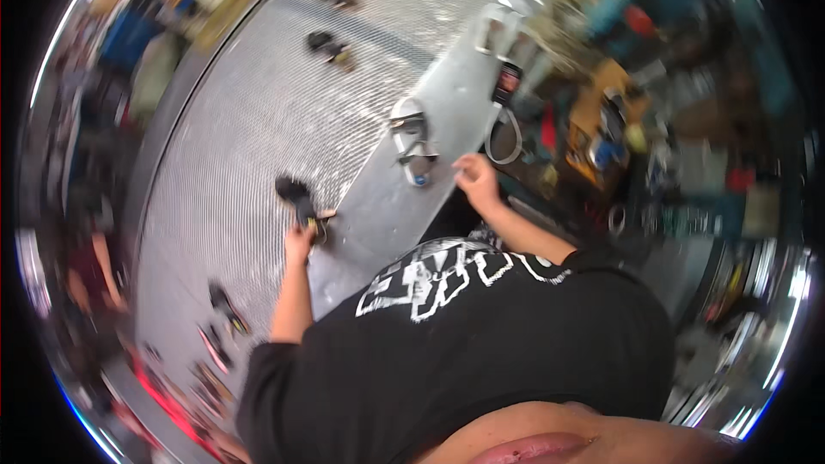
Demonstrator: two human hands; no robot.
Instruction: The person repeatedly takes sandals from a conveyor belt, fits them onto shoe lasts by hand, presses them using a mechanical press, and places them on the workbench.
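My left hand is closed on the near end of a black sandal over the left side of the metal ledge. A light tan piece juts out from the sandal's right side, and blur hides its finer details. My right hand is raised at the ledge's right edge. Its fingers are loosely curled and apart, with nothing visible in them. Nearest to it, a white-and-grey sandal with dark straps lies on the ledge, apart from the fingers.
A wide mesh conveyor belt runs along the left, carrying several dark shoes, one of them farther up. A smooth metal ledge borders it. A dark device with a white loop lies to the right, near a cluttered brown tray.
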